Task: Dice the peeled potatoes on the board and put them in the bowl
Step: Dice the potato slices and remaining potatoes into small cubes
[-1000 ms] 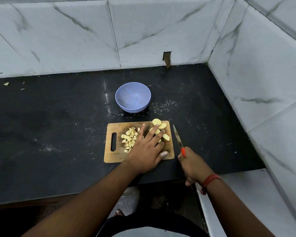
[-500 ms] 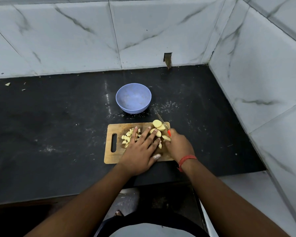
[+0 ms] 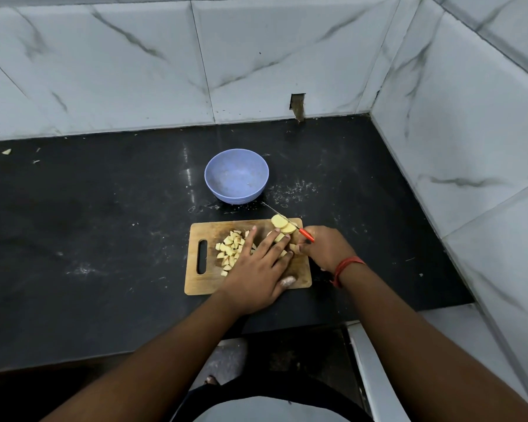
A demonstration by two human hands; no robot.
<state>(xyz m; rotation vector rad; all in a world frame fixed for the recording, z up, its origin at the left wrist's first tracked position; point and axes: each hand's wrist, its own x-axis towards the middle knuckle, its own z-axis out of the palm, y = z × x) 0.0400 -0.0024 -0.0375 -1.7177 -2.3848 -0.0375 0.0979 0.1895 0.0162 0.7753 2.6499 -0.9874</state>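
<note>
So potato slices [image 3: 282,225] sit at the board's [image 3: 208,284] far right corner with the diced pieces [image 3: 230,249] piled mid-board toward the handle-slot end, left hand [image 3: 256,269] flat on the board, fingers straight and spread over the potato, holding nothing. Right hand [image 3: 325,249] is curled round the red-handled knife [image 3: 290,222], blade across the slices pointing toward the bowl. Blue bowl [image 3: 237,176] (nothing in it) stands just behind the board, mid-counter [image 3: 104,223], apart from it.

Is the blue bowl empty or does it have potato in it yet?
Empty: the blue bowl shows only its bare inside; the diced potato lies on the board.
</note>
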